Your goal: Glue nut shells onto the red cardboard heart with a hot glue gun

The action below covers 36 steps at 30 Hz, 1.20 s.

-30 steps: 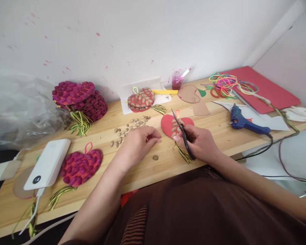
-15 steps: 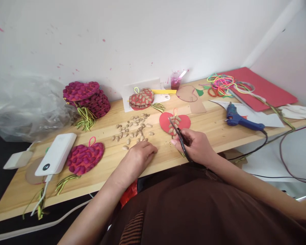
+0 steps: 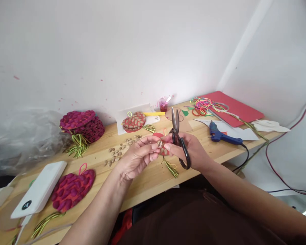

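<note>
Between the thumb and fingertips of my left hand [image 3: 140,154] is a small tan peanut shell [image 3: 159,144]. My right hand [image 3: 192,149] meets it there, its thumb and fingertips close against the shell. Black-handled scissors [image 3: 175,122] hang on that right hand, blades pointing up and slightly apart. Behind the fingers lies a red heart-shaped card [image 3: 157,134], partly hidden, with shells stuck on it and a green-and-yellow tassel [image 3: 171,168] below. Several loose shells [image 3: 121,148] are scattered on the table left of my hands.
A shell-covered heart [image 3: 134,121] lies on white paper behind. Left are a stack of magenta hearts [image 3: 83,124], another magenta heart [image 3: 73,190] and a white power bank [image 3: 40,189]. Right are a blue glue gun [image 3: 223,136], coloured cords [image 3: 206,104] and red card [image 3: 241,109].
My left hand has risen from the table beside the shells and met my right hand, now with a shell at its fingertips. The scissors have swung upright. The view has tilted upward.
</note>
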Tool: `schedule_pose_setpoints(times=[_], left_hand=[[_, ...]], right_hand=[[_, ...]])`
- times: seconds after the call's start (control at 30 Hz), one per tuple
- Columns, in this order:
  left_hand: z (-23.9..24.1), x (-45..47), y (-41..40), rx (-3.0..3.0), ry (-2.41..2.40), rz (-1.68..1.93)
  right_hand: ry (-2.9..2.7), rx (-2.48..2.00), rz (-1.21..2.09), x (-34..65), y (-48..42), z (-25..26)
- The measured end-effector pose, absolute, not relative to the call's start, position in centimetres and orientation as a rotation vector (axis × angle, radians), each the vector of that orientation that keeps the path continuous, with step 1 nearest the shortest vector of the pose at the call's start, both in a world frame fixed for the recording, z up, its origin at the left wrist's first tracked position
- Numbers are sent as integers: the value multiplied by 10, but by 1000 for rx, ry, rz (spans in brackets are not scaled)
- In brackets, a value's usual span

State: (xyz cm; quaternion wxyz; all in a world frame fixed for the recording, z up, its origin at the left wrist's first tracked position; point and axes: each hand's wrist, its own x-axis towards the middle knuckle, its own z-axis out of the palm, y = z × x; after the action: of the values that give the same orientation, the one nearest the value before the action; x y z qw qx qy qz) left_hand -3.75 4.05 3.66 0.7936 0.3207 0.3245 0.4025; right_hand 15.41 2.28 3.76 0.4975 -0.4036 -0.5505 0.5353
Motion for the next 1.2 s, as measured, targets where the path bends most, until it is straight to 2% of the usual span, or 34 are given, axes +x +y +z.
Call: schedule_pose_setpoints(times=[0.33, 0.6, 0.83, 1.2], left_hand=[[42, -33, 60, 801, 701, 828], [19, -25, 56, 1351, 715, 1288], [6, -32, 51, 1691, 937, 1455], [8, -22, 46, 1513, 852, 1406]], right_hand=[[-1321, -941, 1369, 151, 47, 46], [-955, -792, 1622, 134, 55, 21], [-854, -772, 1753, 127, 51, 17], [-851, -834, 1706, 137, 43, 16]])
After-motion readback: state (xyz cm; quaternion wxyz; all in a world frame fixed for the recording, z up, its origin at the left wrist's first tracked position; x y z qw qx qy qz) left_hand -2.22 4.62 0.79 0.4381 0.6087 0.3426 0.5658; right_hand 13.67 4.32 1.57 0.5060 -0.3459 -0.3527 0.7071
